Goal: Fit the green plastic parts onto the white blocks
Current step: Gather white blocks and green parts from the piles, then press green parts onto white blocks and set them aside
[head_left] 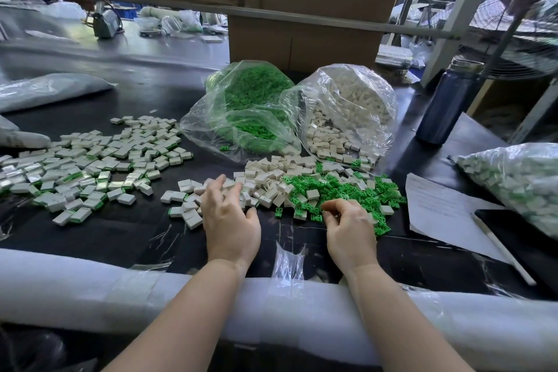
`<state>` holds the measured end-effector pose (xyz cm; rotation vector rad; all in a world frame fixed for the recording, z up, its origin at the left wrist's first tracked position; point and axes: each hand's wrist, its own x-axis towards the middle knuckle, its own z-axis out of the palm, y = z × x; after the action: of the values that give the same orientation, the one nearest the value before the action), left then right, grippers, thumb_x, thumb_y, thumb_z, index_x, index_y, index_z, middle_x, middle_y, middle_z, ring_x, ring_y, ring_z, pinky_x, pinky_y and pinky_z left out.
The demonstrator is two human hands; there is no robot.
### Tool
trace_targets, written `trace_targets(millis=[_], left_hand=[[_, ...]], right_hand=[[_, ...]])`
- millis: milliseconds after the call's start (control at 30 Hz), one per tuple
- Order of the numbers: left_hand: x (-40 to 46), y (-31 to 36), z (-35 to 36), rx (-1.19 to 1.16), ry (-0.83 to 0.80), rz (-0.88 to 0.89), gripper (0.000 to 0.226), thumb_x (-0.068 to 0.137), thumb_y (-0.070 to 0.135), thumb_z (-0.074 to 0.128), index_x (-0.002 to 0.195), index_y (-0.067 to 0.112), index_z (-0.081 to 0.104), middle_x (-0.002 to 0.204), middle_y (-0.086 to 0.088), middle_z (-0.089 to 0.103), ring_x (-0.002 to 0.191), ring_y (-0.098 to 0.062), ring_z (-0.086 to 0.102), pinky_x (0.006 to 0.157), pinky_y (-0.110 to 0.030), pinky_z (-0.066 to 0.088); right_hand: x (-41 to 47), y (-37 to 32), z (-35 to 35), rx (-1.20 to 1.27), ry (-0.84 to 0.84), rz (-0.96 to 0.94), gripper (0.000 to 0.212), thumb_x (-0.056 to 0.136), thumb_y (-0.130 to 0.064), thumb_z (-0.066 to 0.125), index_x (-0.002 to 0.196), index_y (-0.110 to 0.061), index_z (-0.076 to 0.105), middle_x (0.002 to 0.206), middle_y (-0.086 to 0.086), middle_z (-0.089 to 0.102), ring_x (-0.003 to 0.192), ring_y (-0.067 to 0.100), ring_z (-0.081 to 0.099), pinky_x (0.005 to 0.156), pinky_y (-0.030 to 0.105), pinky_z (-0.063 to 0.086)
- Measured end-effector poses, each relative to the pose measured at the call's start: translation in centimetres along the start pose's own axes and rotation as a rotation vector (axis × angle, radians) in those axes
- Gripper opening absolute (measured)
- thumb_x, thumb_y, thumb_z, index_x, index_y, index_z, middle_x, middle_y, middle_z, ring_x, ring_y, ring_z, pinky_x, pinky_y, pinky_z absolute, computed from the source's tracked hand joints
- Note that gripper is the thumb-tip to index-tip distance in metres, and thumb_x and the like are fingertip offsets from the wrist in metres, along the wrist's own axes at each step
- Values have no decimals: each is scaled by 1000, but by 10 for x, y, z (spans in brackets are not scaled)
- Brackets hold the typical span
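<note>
Loose white blocks (265, 178) lie heaped at the middle of the black table. Just right of them spreads a pile of small green plastic parts (341, 190). My left hand (229, 214) rests palm down on the near edge of the white heap, fingers spread over the blocks, with nothing clearly held. My right hand (350, 226) sits at the near edge of the green pile with thumb and fingers pinched together; what is between them is hidden. Assembled white blocks with green edges (90, 166) cover the table's left side.
A clear bag of green parts (241, 106) and a clear bag of white blocks (347, 106) lie open behind the piles. A dark bottle (447, 103), a paper sheet (444, 208), a pen (501, 251) and another filled bag (519, 178) are on the right. White foam padding (120, 287) lines the near edge.
</note>
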<state>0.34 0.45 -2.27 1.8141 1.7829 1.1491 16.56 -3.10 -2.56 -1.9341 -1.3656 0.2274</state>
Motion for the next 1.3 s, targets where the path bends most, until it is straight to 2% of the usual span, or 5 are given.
trace_targets(millis=[133, 333, 667, 900, 1300], left_hand=[[-4, 4, 2, 76, -26, 126, 32, 84, 11, 61, 116, 11, 62, 127, -6, 46, 123, -25, 30, 109, -35, 26], [-7, 5, 7, 150, -106, 203, 31, 88, 20, 58, 118, 18, 60, 123, 1, 46, 120, -19, 29, 105, -29, 22], [1, 16, 19, 197, -249, 257, 24, 90, 25, 54, 113, 26, 62, 113, 4, 51, 112, -16, 37, 98, -25, 26], [-1, 18, 31, 292, -359, 327, 45, 95, 27, 41, 137, 41, 36, 120, 3, 34, 116, -17, 29, 102, -30, 25], [-4, 12, 28, 206, -337, 328, 35, 89, 41, 54, 122, 31, 57, 118, 6, 48, 115, -16, 36, 103, -29, 27]], right_hand=[[0, -2, 1, -160, -54, 8, 29, 94, -19, 50, 121, -26, 60, 115, -1, 54, 111, 18, 43, 93, 28, 28], [-2, -4, 5, -287, -94, -18, 35, 96, -27, 47, 130, -37, 51, 120, -4, 49, 115, 16, 40, 98, 32, 27], [-2, -6, 6, -301, -67, -37, 31, 94, -26, 51, 124, -33, 55, 115, -6, 53, 113, 16, 42, 94, 32, 29], [-2, -6, 6, -295, -68, -29, 28, 94, -24, 50, 121, -32, 55, 116, -6, 54, 113, 16, 43, 94, 32, 29], [-1, -6, 5, -246, -53, -16, 17, 93, -21, 53, 109, -26, 58, 108, -5, 56, 108, 16, 46, 93, 32, 31]])
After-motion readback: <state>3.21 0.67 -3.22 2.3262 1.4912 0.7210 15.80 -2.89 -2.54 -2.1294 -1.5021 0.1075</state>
